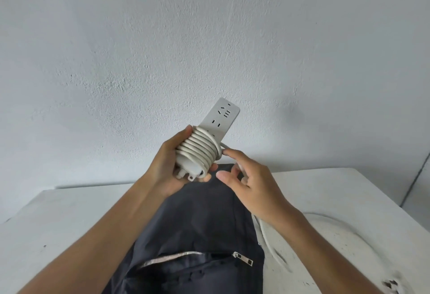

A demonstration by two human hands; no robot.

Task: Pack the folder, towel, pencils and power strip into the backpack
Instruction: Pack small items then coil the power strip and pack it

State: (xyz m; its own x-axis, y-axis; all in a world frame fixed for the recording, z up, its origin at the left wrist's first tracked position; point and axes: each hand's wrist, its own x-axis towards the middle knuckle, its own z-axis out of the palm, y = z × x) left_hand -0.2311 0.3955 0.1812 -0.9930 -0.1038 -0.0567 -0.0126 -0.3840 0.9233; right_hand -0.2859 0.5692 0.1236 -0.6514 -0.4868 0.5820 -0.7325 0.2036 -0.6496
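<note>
I hold a white power strip point(220, 119) upright above the table, its cord point(197, 149) wound in several loops around its lower half. My left hand point(167, 168) grips the wrapped part from the left. My right hand point(251, 184) pinches the loose end of the cord at the coil's right side, and the rest of the cord trails down past my wrist onto the table. Below both hands lies the dark backpack point(204, 224), a silver zipper point(242, 258) running across its front. Folder, towel and pencils are not visible.
A white table point(69, 231) carries the backpack; its back edge meets a pale blue-grey wall point(209, 37). Loose white cord point(272, 244) loops over the tabletop right of the backpack. The table's right end is at the far right.
</note>
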